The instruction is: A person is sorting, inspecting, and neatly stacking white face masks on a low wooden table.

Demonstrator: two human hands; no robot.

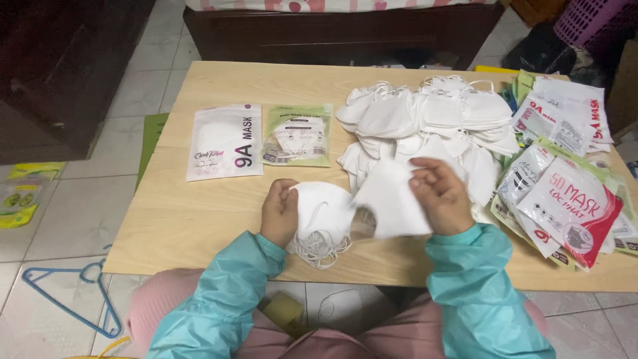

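Gripping a small stack of white face masks [323, 211], the left hand [279, 213] rests near the tabletop [199, 219] edge. Just right, the right hand [440, 196] pinches one flat, folded white mask [393, 203].

Masks [425, 116]: white matt nonwoven cloth. Pouches [568, 206]: glossy plastic film. Table [199, 219]: pale, smooth wood-grain laminate. Sleeves [219, 299]: slightly shiny teal fabric.

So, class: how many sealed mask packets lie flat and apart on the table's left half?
2. A white packet lies farthest left, and a green-edged packet sits just right of it. More packets are heaped at the table's right edge, some hidden.
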